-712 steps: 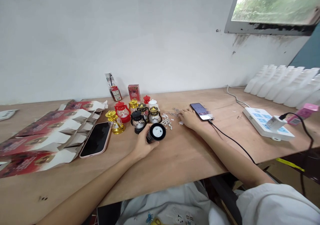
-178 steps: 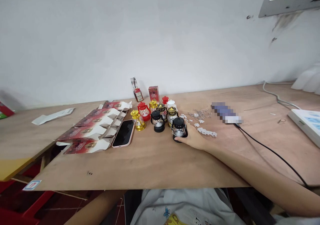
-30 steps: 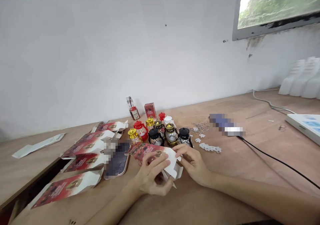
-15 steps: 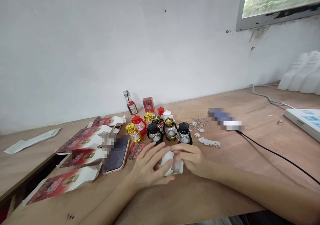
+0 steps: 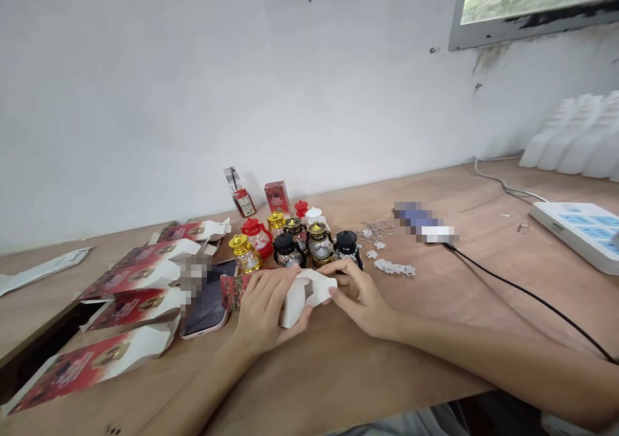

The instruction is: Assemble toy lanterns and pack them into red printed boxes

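A small cardboard box (image 5: 294,304) with white flaps and a red printed side is between my two hands. My left hand (image 5: 264,312) wraps round its body, fingers behind and thumb in front. With thumb and fingers, my right hand (image 5: 360,299) pinches a white flap at the box's open end. Just beyond the hands stand several miniature lanterns: a black lantern (image 5: 347,244), another black lantern (image 5: 289,250), a bronze lantern (image 5: 320,244), a gold lantern (image 5: 245,253) and a red lantern (image 5: 258,236) among them. The box's far side is hidden by my left hand.
Flattened red-and-white boxes (image 5: 91,366) lie at left beside a phone (image 5: 210,304). An upright red box (image 5: 277,197) stands behind the lanterns. Metal hooks (image 5: 380,229) and white tags (image 5: 394,267) lie to the right, near a cable (image 5: 512,297) and a power strip (image 5: 575,233).
The box has tilted, and its white flaps and opening now show more. My right hand's fingers have shifted onto the flap edge. The whole view has swung slightly right.
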The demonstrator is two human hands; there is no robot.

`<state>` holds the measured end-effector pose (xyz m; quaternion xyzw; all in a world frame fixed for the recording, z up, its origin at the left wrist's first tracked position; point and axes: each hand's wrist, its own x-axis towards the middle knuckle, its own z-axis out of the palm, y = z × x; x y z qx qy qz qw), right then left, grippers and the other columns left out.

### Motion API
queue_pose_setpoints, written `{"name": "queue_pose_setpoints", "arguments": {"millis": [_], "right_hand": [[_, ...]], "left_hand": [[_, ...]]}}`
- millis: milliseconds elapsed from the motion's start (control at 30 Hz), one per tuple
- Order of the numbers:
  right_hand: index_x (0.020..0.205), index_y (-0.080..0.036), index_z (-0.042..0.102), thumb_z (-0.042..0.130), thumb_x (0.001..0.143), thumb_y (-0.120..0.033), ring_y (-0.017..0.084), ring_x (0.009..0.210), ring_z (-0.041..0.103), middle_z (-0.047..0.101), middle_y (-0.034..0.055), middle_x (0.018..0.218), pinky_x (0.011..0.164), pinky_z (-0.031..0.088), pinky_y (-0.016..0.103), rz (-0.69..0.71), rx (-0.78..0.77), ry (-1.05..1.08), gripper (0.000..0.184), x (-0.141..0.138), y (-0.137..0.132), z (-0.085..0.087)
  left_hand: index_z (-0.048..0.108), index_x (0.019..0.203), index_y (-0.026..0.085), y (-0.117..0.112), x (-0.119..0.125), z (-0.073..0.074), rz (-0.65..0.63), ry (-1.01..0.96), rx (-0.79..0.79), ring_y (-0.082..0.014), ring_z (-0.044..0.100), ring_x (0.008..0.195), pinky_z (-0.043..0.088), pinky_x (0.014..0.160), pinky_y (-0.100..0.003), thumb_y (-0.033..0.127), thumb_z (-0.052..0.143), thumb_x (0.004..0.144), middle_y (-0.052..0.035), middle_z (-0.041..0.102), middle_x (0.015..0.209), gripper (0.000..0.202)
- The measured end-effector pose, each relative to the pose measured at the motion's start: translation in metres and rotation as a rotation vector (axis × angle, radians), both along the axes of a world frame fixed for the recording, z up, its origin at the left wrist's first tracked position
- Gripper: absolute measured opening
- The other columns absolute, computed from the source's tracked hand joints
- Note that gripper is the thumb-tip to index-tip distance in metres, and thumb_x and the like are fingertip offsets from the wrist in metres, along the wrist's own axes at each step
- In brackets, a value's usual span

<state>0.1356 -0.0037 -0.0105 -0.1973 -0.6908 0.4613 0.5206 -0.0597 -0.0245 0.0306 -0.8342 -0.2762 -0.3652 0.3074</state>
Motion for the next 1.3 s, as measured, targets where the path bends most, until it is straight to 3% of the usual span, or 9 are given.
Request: {"name": "queue_pose_setpoints", "arguments": {"millis": [67,167,333,433,567,867,1300], "right_hand": [[0.102,-0.021,0.048,0.052,0.088,-0.031,0.013,0.079,0.062,0.059,0.0048,0.097,0.068,0.055,0.028,0.044,-0.095,0.042,0.018,-0.001,0.0,0.001],[0.099,-0.021,0.051,0.051,0.089,-0.037,0.013,0.079,0.06,0.059,0.0032,0.091,0.069,0.055,0.028,0.07,-0.084,0.062,0.019,0.002,-0.002,0.005],[0.1,-0.021,0.058,0.045,0.092,-0.037,0.017,0.101,0.057,0.058,0.0067,0.107,0.087,0.05,0.033,0.113,0.082,0.018,0.022,0.007,-0.005,0.008],[0.101,-0.022,0.055,0.057,0.087,-0.032,0.017,0.109,0.054,0.05,0.0077,0.12,0.092,0.048,0.034,0.223,0.025,0.05,0.018,0.005,-0.005,0.005],[0.094,-0.021,0.053,0.064,0.082,-0.027,0.013,0.103,0.057,0.049,0.0064,0.119,0.088,0.05,0.03,0.299,-0.079,0.087,0.017,0.0,-0.004,0.002],[0.094,-0.021,0.051,0.072,0.074,-0.031,0.01,0.081,0.061,0.061,0.0006,0.092,0.075,0.052,0.026,0.221,-0.272,0.092,0.031,-0.004,-0.004,0.003],[0.089,-0.022,0.048,0.071,0.074,-0.034,0.01,0.076,0.058,0.058,-0.001,0.086,0.069,0.05,0.025,0.117,-0.238,0.069,0.029,-0.008,-0.013,0.005]], "left_hand": [[0.05,0.117,0.014,0.0,0.0,0.001,0.005,-0.001,0.002,-0.0222,0.062,0.084,0.047,0.071,-0.034,0.023,0.061,0.075,-0.0129,0.066,0.094,0.045],[0.055,0.107,0.016,-0.001,0.0,0.001,-0.034,-0.01,0.009,-0.0224,0.062,0.084,0.047,0.072,-0.035,0.022,0.061,0.074,-0.0122,0.066,0.094,0.034],[0.057,0.102,0.015,-0.002,-0.001,-0.003,-0.076,-0.043,0.06,-0.0227,0.064,0.085,0.05,0.072,-0.036,0.019,0.063,0.07,-0.0119,0.067,0.092,0.033],[0.058,0.099,0.016,-0.002,0.001,-0.004,-0.085,-0.052,0.083,-0.0219,0.065,0.083,0.052,0.071,-0.035,0.018,0.063,0.069,-0.0102,0.068,0.088,0.031],[0.058,0.099,0.016,-0.003,0.002,-0.006,-0.112,-0.055,0.083,-0.022,0.066,0.083,0.053,0.072,-0.035,0.019,0.064,0.068,-0.0091,0.069,0.086,0.032],[0.059,0.099,0.015,-0.002,0.004,-0.009,-0.116,-0.062,0.076,-0.022,0.067,0.083,0.053,0.073,-0.035,0.022,0.068,0.067,-0.0097,0.07,0.088,0.034],[0.058,0.098,0.016,-0.006,0.009,-0.009,-0.102,-0.005,0.101,-0.0219,0.068,0.082,0.05,0.075,-0.035,0.032,0.071,0.07,-0.0081,0.071,0.083,0.035]]}}
